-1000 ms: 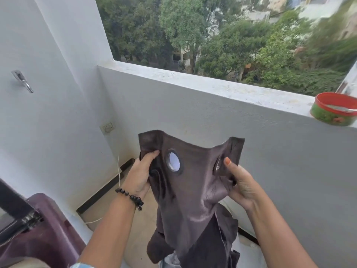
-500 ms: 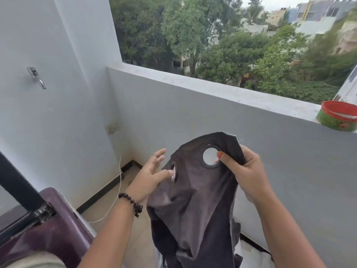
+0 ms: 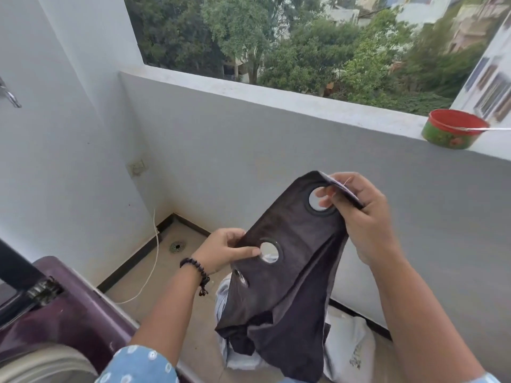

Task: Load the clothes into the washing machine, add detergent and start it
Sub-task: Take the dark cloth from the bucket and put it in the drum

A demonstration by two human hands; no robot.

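Left hand (image 3: 221,251): my fingers pinch the dark curtain (image 3: 287,275) at 9 o'clock
Right hand (image 3: 359,214): I grip its top edge at 1 o'clock

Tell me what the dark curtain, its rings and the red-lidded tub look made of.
Dark curtain: woven fabric, matte, since it drapes and creases softly. Rings: probably plastic or metal; smooth dark rims, too small to tell. Red-lidded tub: likely plastic or tin, with a glossy printed side.
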